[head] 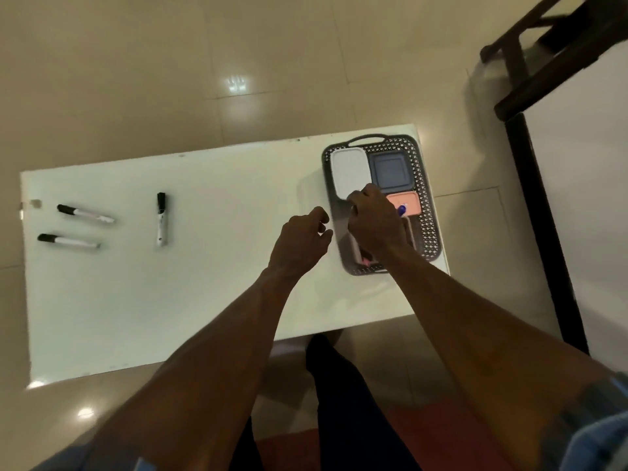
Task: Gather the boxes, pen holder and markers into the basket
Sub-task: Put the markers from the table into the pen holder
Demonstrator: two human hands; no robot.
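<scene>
A dark grey perforated basket point(426, 212) stands at the right end of the white table point(204, 283). Inside it lie a white box point(350, 169), a dark blue box point(390, 171) and a salmon box point(409, 200). My right hand point(375, 226) is over the basket and grips a blue-capped marker point(402, 209); a pink pen holder point(362, 258) shows partly beneath it. My left hand point(302, 239) hovers just left of the basket with loosely curled fingers, holding nothing. Three black-capped markers lie on the table: one upright point(161, 219), two at far left point(85, 214) point(68, 241).
Glossy beige floor tiles surround the table. A dark wooden furniture frame point(543, 62) stands at the upper right, close to the basket end. My dark-trousered legs point(339, 402) are below the table's near edge.
</scene>
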